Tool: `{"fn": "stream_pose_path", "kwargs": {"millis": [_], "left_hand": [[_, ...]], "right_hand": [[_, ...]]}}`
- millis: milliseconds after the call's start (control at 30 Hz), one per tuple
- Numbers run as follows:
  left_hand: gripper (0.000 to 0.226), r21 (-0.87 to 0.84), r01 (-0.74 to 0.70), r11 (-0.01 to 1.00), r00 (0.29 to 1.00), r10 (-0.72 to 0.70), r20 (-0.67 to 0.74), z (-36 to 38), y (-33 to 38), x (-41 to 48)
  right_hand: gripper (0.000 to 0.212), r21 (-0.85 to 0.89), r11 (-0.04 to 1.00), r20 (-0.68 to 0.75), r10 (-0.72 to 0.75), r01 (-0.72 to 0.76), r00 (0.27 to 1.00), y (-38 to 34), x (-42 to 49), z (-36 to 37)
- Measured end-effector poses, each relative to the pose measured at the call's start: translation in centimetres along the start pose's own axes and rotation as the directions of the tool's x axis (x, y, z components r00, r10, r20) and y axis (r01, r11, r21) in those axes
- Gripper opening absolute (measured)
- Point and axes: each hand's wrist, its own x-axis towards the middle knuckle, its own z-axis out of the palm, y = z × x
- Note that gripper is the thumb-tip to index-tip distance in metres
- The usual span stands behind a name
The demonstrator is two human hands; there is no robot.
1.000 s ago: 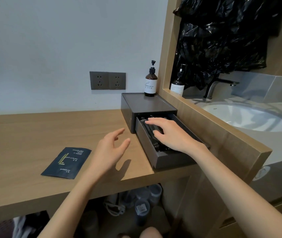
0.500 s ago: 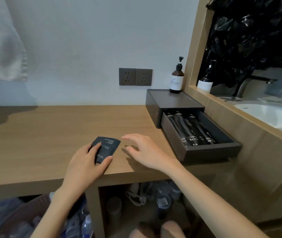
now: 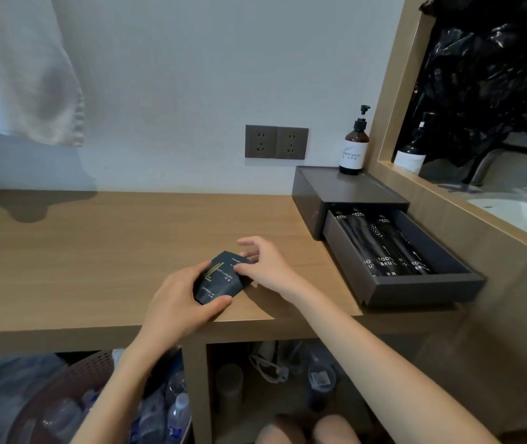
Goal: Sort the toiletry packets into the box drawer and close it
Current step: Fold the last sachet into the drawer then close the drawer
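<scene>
A dark blue shower cap packet [image 3: 220, 278] is held just above the wooden counter [image 3: 95, 251] near its front edge. My left hand [image 3: 180, 302] grips its lower left side, thumb under the bottom edge. My right hand [image 3: 268, 267] pinches its upper right corner. To the right stands a dark grey box [image 3: 345, 190] with its drawer [image 3: 416, 288] pulled out. Several black toothbrush packets [image 3: 383, 248] lie side by side in the drawer's left part; its right part shows bare floor.
A brown pump bottle [image 3: 354, 145] stands on the box's back. Two wall sockets [image 3: 276, 142] sit behind the counter. A wooden mirror frame [image 3: 448, 193] borders the right side. A white towel [image 3: 21, 68] hangs top left. Under the counter are a basket with bottles [image 3: 73, 405] and cables.
My right hand left the drawer and came left to the shower cap packet. My left hand reached the packet and took hold; both hands now grip it, lifted slightly. The camera turned left.
</scene>
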Motion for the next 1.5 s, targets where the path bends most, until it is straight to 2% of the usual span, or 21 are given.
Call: {"fn": "stream_pose_path", "kwargs": {"millis": [100, 167, 233, 333, 433, 533, 633, 833, 1000, 1067, 1233, 1367, 1433, 1500], "left_hand": [[0.098, -0.062, -0.016, 0.998, 1.000, 0.017, 0.013, -0.1, 0.3, -0.2], [0.093, -0.174, -0.039, 0.984, 0.999, 0.038, -0.010, -0.2, 0.8, -0.3], [0.088, -0.292, -0.051, 0.955, 0.998, 0.043, -0.035, -0.6, 1.3, -0.3], [0.078, -0.382, -0.064, 0.922, 0.995, 0.028, -0.099, -1.2, 2.5, 0.3], [0.051, -0.502, -0.068, 0.862, 0.993, 0.011, -0.117, -1.8, 4.6, 1.1], [0.030, -0.622, -0.061, 0.781, 0.998, 0.059, -0.024, -2.1, 7.4, 1.6], [0.025, -0.672, -0.042, 0.739, 0.993, 0.103, 0.050, -1.6, 10.3, 2.1], [0.023, -0.709, -0.052, 0.703, 0.982, 0.166, 0.093, 0.1, 14.6, 3.9], [0.019, -0.706, -0.047, 0.706, 0.975, 0.187, 0.121, 2.0, 17.4, 5.8], [0.017, -0.680, -0.046, 0.732, 0.974, 0.184, 0.131, 2.9, 18.6, 6.9], [0.035, -0.597, -0.005, 0.803, 0.959, 0.173, 0.225, 6.0, 21.9, 9.2], [0.059, -0.530, 0.028, 0.848, 0.938, 0.161, 0.308, 8.9, 24.2, 10.0], [0.084, -0.487, -0.010, 0.873, 0.925, 0.192, 0.327, 10.3, 24.7, 10.2], [0.096, -0.457, -0.046, 0.888, 0.908, 0.227, 0.351, 11.6, 25.1, 10.3]], "right_hand": [[0.048, 0.165, 0.985, -0.048, 0.060, -0.052, 0.997, -0.3, -0.1, -0.8], [0.045, 0.241, 0.969, -0.063, 0.067, -0.050, 0.996, -0.7, -0.4, -1.4], [0.043, 0.283, 0.959, -0.093, 0.042, -0.014, 0.995, -1.5, -1.0, -2.5], [0.039, 0.304, 0.950, -0.119, -0.041, 0.075, 0.992, -2.8, -2.1, -5.1], [0.035, 0.238, 0.961, -0.142, -0.112, 0.144, 0.984, -4.0, -3.4, -8.0], [0.030, 0.192, 0.962, -0.183, -0.158, 0.193, 0.970, -4.7, -4.6, -10.7], [0.029, 0.155, 0.962, -0.246, -0.184, 0.227, 0.951, -4.7, -5.8, -13.1], [0.023, 0.076, 0.956, -0.405, -0.231, 0.284, 0.885, -2.8, -8.6, -17.7], [0.023, -0.182, 0.969, -0.515, -0.238, 0.166, 0.823, 0.9, -12.1, -20.7], [0.023, -0.317, 0.945, -0.503, -0.234, 0.074, 0.832, 2.8, -13.6, -21.2], [0.020, -0.486, 0.873, -0.342, -0.148, -0.040, 0.928, 6.4, -15.3, -21.5], [0.009, -0.503, 0.863, -0.379, -0.171, -0.046, 0.910, 7.5, -15.3, -21.6], [0.009, -0.492, 0.870, -0.392, -0.178, -0.042, 0.903, 7.8, -15.4, -21.8], [0.011, -0.475, 0.879, -0.387, -0.175, -0.033, 0.905, 8.0, -15.6, -22.1]]}}
